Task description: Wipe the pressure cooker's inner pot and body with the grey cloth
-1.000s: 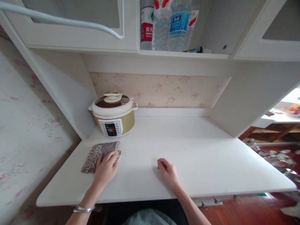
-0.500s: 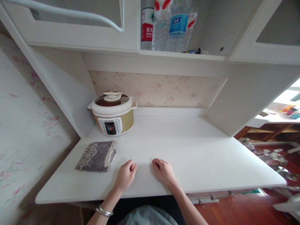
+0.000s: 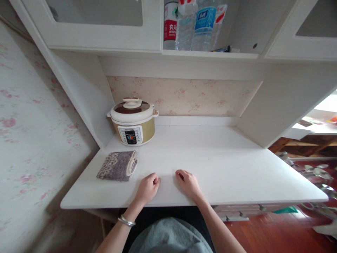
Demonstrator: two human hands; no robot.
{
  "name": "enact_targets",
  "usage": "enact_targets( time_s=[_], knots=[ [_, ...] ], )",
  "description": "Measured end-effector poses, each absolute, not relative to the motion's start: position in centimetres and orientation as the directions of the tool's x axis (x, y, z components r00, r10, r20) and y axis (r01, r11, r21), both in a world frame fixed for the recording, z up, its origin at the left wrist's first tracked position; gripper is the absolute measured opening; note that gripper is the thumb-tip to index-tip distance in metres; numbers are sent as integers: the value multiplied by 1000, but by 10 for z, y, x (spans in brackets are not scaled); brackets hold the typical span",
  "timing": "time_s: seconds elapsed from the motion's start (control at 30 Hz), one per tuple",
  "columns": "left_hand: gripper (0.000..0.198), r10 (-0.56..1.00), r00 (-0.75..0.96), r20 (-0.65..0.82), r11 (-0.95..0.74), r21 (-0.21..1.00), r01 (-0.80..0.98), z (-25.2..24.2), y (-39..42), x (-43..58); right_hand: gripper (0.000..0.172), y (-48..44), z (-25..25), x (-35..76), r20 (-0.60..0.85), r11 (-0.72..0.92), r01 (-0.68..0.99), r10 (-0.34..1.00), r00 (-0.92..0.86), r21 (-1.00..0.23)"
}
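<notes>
Both hands rest on the white desktop near its front edge, a short gap apart. My left hand is curled into a loose fist, and no object shows in it. It lies just right of a folded grey-brown cloth with a pale pattern, without touching it. My right hand is likewise loosely closed, with nothing visible in its fingers. Behind the cloth stands a white and gold electric pressure cooker, its lid on and its control panel facing me.
Overhead, a cabinet shelf holds several plastic bottles. White side panels bound the desktop left and right. Metal pot lids or similar shiny items lie low at the right, above a red wooden floor.
My view has shifted, so the whole scene sits slightly higher and further right. Both hands keep the same closed pose on the desktop, and the cloth and cooker have not moved.
</notes>
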State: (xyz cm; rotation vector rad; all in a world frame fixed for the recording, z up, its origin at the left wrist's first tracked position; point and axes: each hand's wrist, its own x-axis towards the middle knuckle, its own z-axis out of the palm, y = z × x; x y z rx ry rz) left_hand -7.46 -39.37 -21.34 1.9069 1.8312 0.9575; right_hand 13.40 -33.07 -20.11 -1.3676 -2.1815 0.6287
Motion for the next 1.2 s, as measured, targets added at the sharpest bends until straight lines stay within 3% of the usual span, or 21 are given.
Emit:
enact_targets(
  time_s=[1.2],
  knots=[
    [20,956,82,282,-199,417,887,-208,-396,-69,28,-331,-201,133,195,426,685,899,-391,-590]
  ],
)
